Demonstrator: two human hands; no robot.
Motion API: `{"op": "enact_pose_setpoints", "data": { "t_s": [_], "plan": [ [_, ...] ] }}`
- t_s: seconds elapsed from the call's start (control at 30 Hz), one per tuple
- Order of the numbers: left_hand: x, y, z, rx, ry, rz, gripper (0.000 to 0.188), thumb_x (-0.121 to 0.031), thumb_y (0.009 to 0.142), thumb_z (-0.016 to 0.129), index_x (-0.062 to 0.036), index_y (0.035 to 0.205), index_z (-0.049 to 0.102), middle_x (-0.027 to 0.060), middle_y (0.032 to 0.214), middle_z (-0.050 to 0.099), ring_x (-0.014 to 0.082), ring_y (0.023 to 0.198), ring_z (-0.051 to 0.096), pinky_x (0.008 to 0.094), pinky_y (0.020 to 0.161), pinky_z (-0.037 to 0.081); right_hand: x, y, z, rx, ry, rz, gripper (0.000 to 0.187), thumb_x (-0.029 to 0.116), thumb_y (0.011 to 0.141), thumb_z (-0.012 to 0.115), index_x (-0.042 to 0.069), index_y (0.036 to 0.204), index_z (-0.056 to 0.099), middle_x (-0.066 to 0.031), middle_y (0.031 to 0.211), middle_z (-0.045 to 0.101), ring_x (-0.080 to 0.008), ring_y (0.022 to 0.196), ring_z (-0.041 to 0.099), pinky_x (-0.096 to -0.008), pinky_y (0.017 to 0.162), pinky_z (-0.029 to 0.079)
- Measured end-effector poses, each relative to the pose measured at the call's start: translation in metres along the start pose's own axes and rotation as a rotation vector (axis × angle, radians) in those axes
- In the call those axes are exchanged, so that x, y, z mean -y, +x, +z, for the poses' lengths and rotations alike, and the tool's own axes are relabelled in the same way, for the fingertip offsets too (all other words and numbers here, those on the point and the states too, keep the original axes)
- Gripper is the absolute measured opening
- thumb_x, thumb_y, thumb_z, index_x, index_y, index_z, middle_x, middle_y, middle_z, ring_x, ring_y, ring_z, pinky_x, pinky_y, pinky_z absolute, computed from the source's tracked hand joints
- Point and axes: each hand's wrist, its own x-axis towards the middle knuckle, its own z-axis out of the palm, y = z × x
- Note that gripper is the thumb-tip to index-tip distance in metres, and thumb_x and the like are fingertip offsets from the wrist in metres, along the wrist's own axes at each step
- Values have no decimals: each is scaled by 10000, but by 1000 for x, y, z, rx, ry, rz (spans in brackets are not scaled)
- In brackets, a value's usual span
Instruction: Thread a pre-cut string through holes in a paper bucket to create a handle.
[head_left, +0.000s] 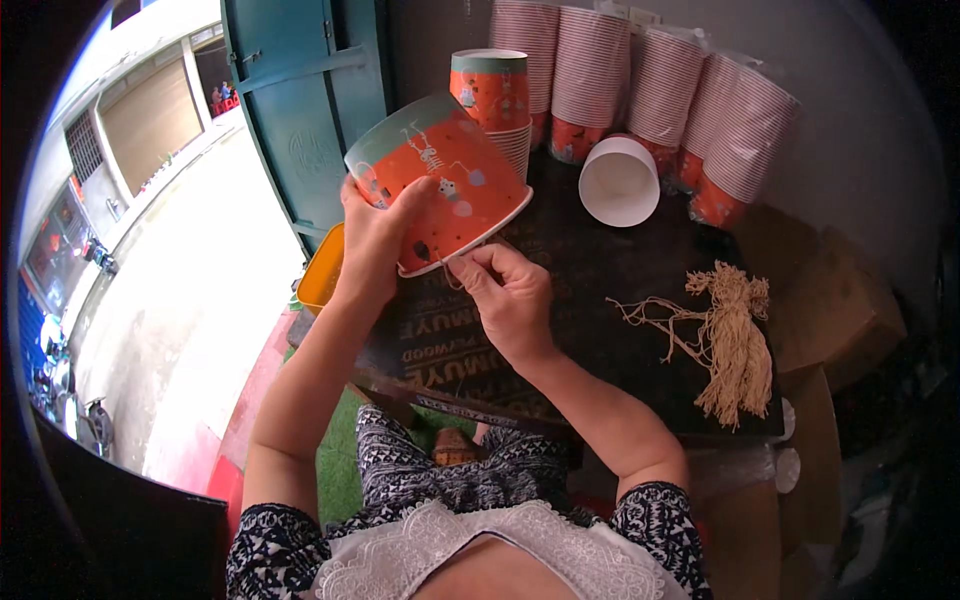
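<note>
An orange paper tub (470, 165) with a green band and skeleton pictures is tilted above the table, its white rim facing down toward me. My left hand (375, 235) grips it from the left, thumb across its side. At the rim, my right hand (510, 295) pinches a thin brown string (452, 275) between thumb and forefinger; part of the string is hidden by the fingers. A bundle of beige strings (738, 345) lies on the table to the right of my right hand, some strands trailing left.
The dark plywood table (590, 290) carries a stack of orange tubs (490, 90) and several tall wrapped stacks of paper tubs (590, 70) along the wall. One white-lined tub (619, 182) rests on its side. A yellow bin (322, 270) stands left; cardboard boxes (825, 290) sit right.
</note>
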Motion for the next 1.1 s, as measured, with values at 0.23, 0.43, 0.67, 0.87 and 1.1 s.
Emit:
{"op": "enact_pose_setpoints", "data": {
  "t_s": [0.23,0.43,0.67,0.87,1.1],
  "plan": [
    [-17,46,-20,-72,308,306,847,-142,690,803,23,1281,219,168,1059,555,212,910,617,295,760,541,-15,-5,-46,76,-132,-42,134,83,883,579,15,782,635,35,656,517,-12,576,440,-182,511,350],
    [-23,124,-51,-68,432,471,1010,-235,665,819,28,1354,130,193,1091,542,243,944,613,313,768,548,-57,-10,-103,6,-200,221,301,207,923,525,2,740,648,-31,648,578,-90,580,513,-255,528,413],
    [-7,210,-58,-142,440,545,1047,-298,649,827,26,1360,129,190,1143,522,242,1012,570,300,857,484,-89,-8,-130,-135,-205,289,340,255,926,515,10,723,635,26,587,488,-26,494,406,-200,438,307],
    [-2,267,-39,-221,239,488,905,-302,656,825,15,1275,247,159,1134,492,214,991,544,297,870,451,-93,-14,-134,-19,-356,268,322,245,918,529,4,746,654,-68,672,619,-134,594,564,-294,542,444],
    [15,309,-5,-173,250,491,890,-333,627,840,5,1237,287,142,1092,515,212,988,540,311,859,456,-91,-18,-131,119,-521,167,268,194,889,552,-3,732,643,-112,675,594,-208,608,594,-319,551,446]
  ]
}}
